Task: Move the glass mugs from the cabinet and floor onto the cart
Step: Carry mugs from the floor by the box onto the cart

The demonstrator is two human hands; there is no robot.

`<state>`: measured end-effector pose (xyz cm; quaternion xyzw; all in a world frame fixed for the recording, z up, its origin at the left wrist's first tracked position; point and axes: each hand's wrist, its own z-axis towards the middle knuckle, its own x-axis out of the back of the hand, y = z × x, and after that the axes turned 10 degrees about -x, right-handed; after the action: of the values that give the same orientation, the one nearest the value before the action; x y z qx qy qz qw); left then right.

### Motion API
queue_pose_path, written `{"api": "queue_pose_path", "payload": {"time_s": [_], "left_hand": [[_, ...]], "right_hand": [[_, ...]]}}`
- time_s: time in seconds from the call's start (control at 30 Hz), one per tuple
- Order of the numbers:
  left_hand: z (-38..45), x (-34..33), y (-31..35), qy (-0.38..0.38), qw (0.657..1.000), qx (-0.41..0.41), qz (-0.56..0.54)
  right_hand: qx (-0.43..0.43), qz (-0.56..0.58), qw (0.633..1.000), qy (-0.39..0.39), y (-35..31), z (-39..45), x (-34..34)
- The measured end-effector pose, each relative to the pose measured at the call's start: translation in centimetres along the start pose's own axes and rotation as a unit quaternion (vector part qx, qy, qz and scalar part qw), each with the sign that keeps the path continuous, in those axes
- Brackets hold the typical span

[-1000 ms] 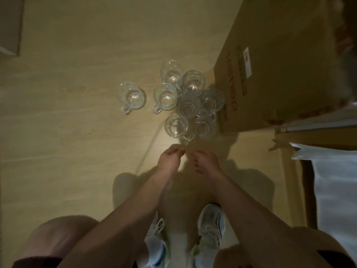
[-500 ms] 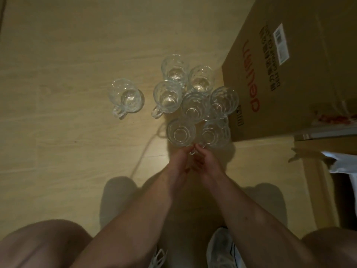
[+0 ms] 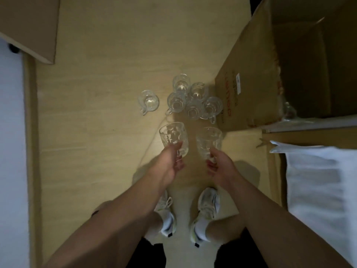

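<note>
Lifted off floor, mugs (image 3: 173,137) in each grip.

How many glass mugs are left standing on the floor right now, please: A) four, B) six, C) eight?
B: five mugs cluster beside the cardboard box, one mug stands apart to their left, while the left hand and right hand each hold another.

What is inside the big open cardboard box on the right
Mostly dark, bare cardboard walls show inside the open cardboard box. One glass mug seems to sit at its near edge. The white ledge hides the rest of the bottom.
</note>
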<state>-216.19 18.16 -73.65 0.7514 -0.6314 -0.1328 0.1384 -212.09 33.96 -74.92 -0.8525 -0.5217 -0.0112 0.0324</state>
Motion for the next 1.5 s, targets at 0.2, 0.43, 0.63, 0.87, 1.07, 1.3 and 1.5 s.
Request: {"api": "queue_pose_path", "payload": {"time_s": [0.2, 0.43, 0.63, 0.87, 1.07, 1.3, 1.5], "left_hand": [[-17.4, 2.0, 11.3, -0.038, 0.999, -0.029, -0.021], [-35.6, 4.8, 25.9, -0.036, 0.983, -0.172, -0.057], [-47.6, 8.4, 34.7, 0.042, 0.950, -0.299, -0.085], [-57.6, 12.7, 36.8, 0.151, 0.888, -0.402, -0.166], [-61.0, 15.5, 34.2, 0.234, 0.836, -0.427, -0.254], [-63.7, 17.6, 27.2, 0.335, 0.785, -0.400, -0.335], [-67.1, 19.7, 20.8, 0.352, 0.734, -0.395, -0.426]], "right_hand": [[0.055, -0.066, 0.996, -0.012, -4.7, -19.8, -2.2], [0.178, -0.096, 0.973, -0.112, -10.9, -41.1, -7.8], [0.298, -0.188, 0.927, -0.131, -14.9, -54.3, -13.6], [0.360, -0.292, 0.861, -0.209, -15.7, -64.8, -17.8], [0.389, -0.363, 0.803, -0.268, -13.8, -68.8, -19.9], [0.362, -0.455, 0.744, -0.330, -9.0, -70.5, -22.1], [0.337, -0.519, 0.697, -0.362, -2.8, -71.7, -23.0]]}}
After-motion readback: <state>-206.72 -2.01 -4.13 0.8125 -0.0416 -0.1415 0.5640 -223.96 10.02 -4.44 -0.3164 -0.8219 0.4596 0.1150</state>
